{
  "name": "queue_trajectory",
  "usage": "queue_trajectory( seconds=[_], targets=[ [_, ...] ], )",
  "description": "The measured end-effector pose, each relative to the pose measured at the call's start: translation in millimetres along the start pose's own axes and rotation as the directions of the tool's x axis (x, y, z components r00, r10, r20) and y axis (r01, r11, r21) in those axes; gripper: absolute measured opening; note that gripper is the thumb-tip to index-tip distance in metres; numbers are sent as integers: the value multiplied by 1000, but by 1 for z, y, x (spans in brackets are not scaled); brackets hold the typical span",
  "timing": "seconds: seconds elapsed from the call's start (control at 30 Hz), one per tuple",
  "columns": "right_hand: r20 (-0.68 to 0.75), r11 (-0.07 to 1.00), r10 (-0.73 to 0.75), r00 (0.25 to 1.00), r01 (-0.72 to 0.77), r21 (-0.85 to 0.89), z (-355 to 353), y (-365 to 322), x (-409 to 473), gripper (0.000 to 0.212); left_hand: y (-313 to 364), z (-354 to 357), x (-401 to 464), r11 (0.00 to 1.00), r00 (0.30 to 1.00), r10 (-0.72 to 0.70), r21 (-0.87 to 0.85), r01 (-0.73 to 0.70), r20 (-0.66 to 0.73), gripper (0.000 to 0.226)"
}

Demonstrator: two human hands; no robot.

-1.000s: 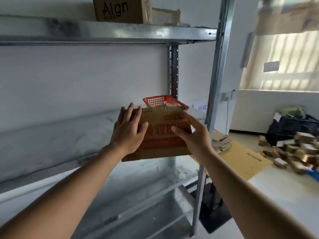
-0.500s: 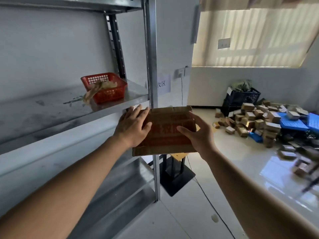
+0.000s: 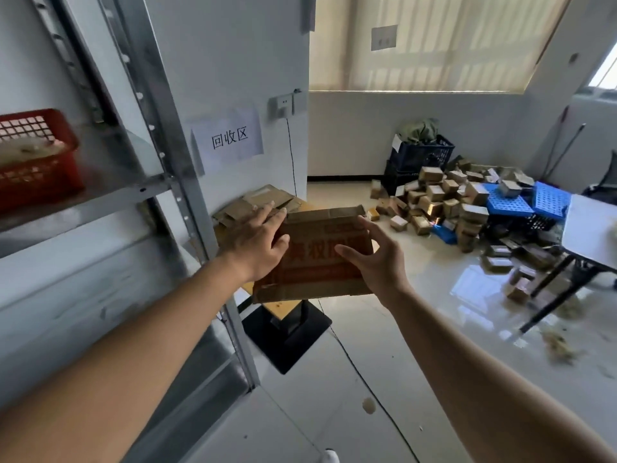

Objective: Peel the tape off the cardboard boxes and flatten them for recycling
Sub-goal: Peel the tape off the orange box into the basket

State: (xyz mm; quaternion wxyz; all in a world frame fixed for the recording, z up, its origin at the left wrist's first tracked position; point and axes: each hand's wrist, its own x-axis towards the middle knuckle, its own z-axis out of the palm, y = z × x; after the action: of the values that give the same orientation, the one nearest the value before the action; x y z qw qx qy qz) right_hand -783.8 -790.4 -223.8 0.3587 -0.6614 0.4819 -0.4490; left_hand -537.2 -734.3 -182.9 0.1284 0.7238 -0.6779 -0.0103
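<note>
A flattened brown cardboard box (image 3: pixel 320 262) with red print hangs in the air between my two hands, at chest height. My left hand (image 3: pixel 257 248) lies on its left part, fingers straight across the upper left corner. My right hand (image 3: pixel 377 262) pinches the right edge, thumb on the printed face and fingers along the side. Just behind the box lies a stack of flattened cardboard (image 3: pixel 257 202) on a small stand, under a paper wall sign (image 3: pixel 230 138).
A metal shelf rack (image 3: pixel 173 162) stands at the left with a red basket (image 3: pixel 33 158) on it. The stand's black base (image 3: pixel 287 332) sits on the floor. Several small boxes (image 3: pixel 444 202), dark crates (image 3: pixel 420 155) and blue pallets (image 3: pixel 527 198) fill the far right; a white table (image 3: pixel 591 235) stands nearer.
I have turned right, away from the shelf, carrying the flattened box in both hands. The box now hangs in front of the stack of flattened cardboard under the sign.
</note>
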Motion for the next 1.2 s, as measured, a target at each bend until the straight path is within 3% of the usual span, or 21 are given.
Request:
queue_trajectory(
  seconds=[0.1, 0.27, 0.67, 0.93, 1.2],
  targets=[
    [31, 999, 37, 999, -38, 21, 0, 25, 47, 79, 4, 23, 57, 999, 1000, -8, -46, 9, 27, 62],
    [131, 991, 84, 988, -97, 94, -10, 57, 113, 103, 8, 55, 126, 995, 996, -50, -79, 56, 76, 62],
    [407, 974, 95, 909, -168, 149, 17, 131, 279, 108, -10, 107, 254, 961, 955, -270, -26, 275, 121, 63],
    [638, 981, 24, 769, -141, 133, 76, 179, 399, 106, -33, 139, 315, 850, 844, -526, 36, 525, 106, 64],
    [748, 982, 62, 661, -176, 75, 154, 205, 468, 108, -85, 159, 350, 745, 735, -667, 107, 659, 123, 65]
  ],
)
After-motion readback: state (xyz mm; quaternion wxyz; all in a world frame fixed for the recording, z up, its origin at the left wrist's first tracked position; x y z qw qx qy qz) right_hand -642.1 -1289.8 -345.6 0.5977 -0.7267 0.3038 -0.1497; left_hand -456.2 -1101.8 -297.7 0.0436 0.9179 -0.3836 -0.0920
